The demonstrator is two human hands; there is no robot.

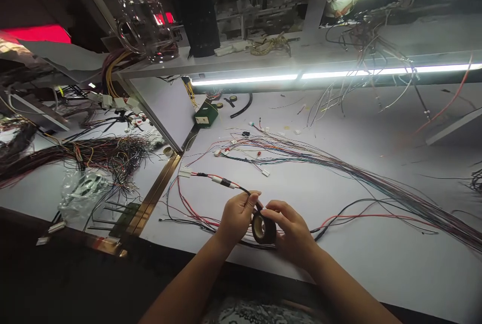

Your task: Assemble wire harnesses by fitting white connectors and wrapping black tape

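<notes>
My left hand [236,216] is closed around a wire harness [243,189], with the thumb pressed against the fingers. From that grip the harness runs up and left, past a black-taped section [226,182], to a white connector [185,172]. A roll of black tape [268,231] hangs between the hands, and my right hand [291,226] holds it by its side. The tape's free end reaches up toward the left fingertips. Red and black wires [352,216] lie on the bench under and beside both hands.
A long bundle of thin wires [350,166] crosses the white bench from centre to right. A green box [206,114] stands at the back by the divider. A tangled wire bundle [124,150] and a plastic bag [83,193] lie at left. A lit tube [248,79] runs under the shelf.
</notes>
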